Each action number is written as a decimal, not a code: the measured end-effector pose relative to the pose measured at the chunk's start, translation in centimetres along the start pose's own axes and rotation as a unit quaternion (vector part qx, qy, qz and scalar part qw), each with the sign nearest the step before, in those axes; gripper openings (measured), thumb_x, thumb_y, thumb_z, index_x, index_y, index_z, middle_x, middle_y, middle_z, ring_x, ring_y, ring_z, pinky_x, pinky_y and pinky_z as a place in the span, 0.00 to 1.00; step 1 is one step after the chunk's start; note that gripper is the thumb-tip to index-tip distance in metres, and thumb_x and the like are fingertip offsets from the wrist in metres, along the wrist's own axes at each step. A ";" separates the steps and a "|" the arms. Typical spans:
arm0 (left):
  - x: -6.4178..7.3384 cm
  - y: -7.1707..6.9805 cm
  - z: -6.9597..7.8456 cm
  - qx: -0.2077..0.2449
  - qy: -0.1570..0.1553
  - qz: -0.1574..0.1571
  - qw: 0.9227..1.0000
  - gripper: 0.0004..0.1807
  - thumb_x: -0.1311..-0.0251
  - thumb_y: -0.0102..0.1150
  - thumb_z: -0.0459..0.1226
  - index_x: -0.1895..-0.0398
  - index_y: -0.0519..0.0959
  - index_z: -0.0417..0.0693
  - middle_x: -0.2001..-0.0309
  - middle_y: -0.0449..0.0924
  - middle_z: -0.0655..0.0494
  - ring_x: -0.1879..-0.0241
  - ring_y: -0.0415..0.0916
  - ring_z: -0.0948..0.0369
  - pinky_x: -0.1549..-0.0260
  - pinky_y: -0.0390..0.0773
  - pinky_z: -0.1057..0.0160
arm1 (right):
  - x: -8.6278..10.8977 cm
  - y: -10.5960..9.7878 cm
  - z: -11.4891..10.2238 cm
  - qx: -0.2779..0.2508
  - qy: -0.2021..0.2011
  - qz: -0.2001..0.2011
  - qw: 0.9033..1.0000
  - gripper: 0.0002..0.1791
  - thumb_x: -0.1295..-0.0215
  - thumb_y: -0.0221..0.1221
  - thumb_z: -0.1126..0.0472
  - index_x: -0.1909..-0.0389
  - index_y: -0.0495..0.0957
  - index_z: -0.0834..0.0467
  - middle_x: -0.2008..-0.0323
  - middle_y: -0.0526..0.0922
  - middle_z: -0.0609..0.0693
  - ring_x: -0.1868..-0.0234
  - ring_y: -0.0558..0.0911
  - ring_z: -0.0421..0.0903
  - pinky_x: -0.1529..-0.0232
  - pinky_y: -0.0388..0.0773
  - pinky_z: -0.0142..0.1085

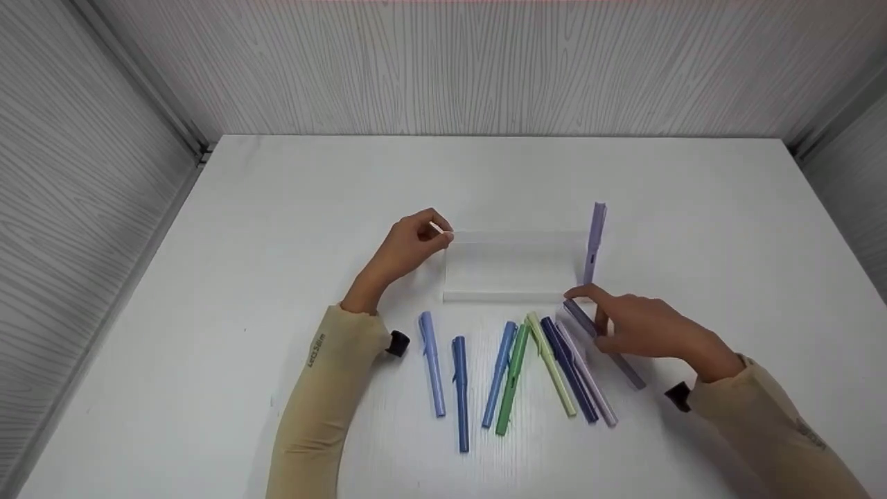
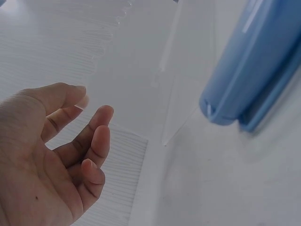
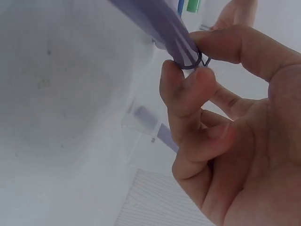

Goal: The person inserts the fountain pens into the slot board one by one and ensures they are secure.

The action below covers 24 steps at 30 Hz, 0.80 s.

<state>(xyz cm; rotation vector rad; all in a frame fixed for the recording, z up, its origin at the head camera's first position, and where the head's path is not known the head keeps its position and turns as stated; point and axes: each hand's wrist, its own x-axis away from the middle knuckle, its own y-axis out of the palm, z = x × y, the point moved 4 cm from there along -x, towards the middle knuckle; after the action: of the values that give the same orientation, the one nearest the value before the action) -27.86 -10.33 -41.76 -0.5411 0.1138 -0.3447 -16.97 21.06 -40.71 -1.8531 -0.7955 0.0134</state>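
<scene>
A clear, white-looking plastic holder [image 1: 513, 296] lies in mid-table. My left hand [image 1: 416, 242] pinches its far left corner between thumb and forefinger, the other fingers loosely bent in the left wrist view [image 2: 66, 150]. At the holder's right end a light purple pen [image 1: 594, 242] stands nearly upright. My right hand [image 1: 648, 329] pinches a greyish purple pen [image 1: 629, 372] close to the holder's near right corner. In the right wrist view, thumb and fingertips grip that pen [image 3: 162, 28] near its end.
In front of the holder lie several pens: a light blue pen [image 1: 432, 367], a blue pen [image 1: 461, 398], another blue pen [image 1: 497, 378], a green pen [image 1: 513, 381], a yellow-green pen [image 1: 552, 367], a navy pen [image 1: 572, 374] and a lilac pen [image 1: 596, 388]. Wood-grain panels [image 1: 485, 69] surround the table.
</scene>
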 end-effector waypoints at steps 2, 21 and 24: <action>-0.1 0.0 0.0 -0.003 0.000 0.000 1.000 0.09 0.34 0.57 0.42 0.56 0.78 0.48 0.62 0.84 0.48 0.66 0.75 0.59 0.67 0.70 0.64 | 0.1 -0.3 0.0 -0.004 -0.002 0.006 1.000 0.36 0.40 0.59 0.64 0.33 0.57 0.46 0.64 0.82 0.47 0.76 0.73 0.38 0.73 0.72 0.33; 0.1 0.1 0.0 -0.002 -0.004 0.002 1.000 0.09 0.34 0.57 0.42 0.56 0.78 0.49 0.64 0.82 0.52 0.67 0.73 0.61 0.67 0.70 0.64 | 0.6 -3.8 -0.7 -0.073 -0.007 0.127 0.989 0.39 0.40 0.62 0.65 0.31 0.53 0.50 0.59 0.84 0.56 0.71 0.81 0.41 0.69 0.76 0.36; 0.1 0.1 0.0 -0.001 -0.003 0.001 1.000 0.09 0.34 0.57 0.42 0.57 0.78 0.49 0.64 0.82 0.51 0.68 0.72 0.61 0.67 0.70 0.64 | 0.5 -4.2 -0.8 -0.082 -0.009 0.145 0.986 0.40 0.39 0.61 0.65 0.30 0.51 0.49 0.58 0.84 0.56 0.70 0.83 0.43 0.69 0.77 0.37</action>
<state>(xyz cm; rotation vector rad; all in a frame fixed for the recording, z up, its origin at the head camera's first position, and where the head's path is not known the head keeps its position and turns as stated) -27.77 -10.31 -41.81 -0.5438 0.1084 -0.3410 -18.45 21.55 -36.67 -2.1153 -0.5463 0.1530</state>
